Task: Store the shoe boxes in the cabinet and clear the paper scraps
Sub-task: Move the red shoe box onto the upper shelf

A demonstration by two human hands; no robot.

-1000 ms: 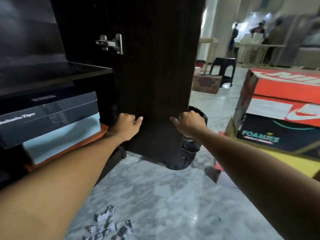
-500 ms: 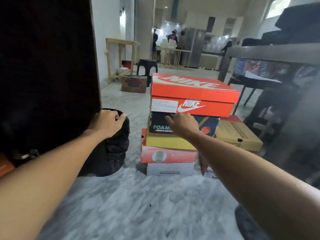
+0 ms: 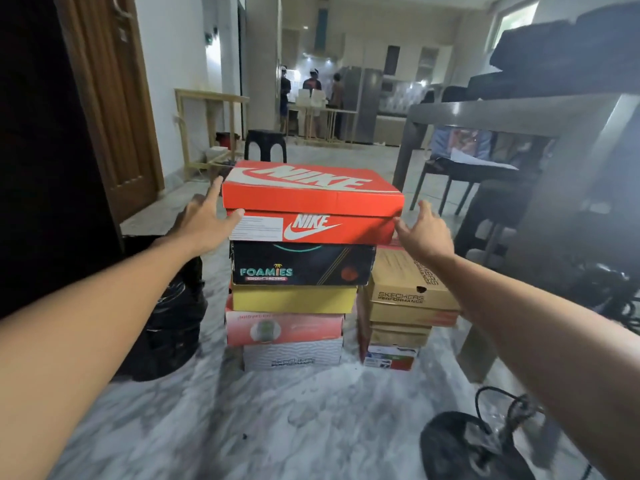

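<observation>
Orange Nike shoe box [image 3: 311, 202]: top of the taller stack on the marble floor [image 3: 277, 427], level, lid on, labelled end facing the camera, long axis running away from the viewer.
Left hand [image 3: 204, 223]: at the box's left side, fingers [image 3: 216, 188] spread and straight, thumb tip touching the front left corner under the lid edge.
Right hand [image 3: 424, 233]: at the box's right front corner, fingers straight and loosely spread, one fingertip at the corner; firm contact cannot be told.
Beneath, in order: black Foamies box [image 3: 301, 265], yellow box [image 3: 294, 298], pink box [image 3: 284, 329], white Skechers box [image 3: 292, 356], all end-on to the camera.
Second, lower stack just to the right: tan Skechers Performance box [image 3: 408, 289] on top, turned askew, smaller boxes under it.
Black bin [image 3: 166, 323]: left of the stacks, near the dark cabinet panel [image 3: 45, 150].
Grey table [image 3: 519, 112]: right, well behind the stacks.
Black stool [image 3: 265, 143]: behind the stacks.
Black round base with cable [image 3: 474, 445]: floor, lower right.
People: far background, blurred.
</observation>
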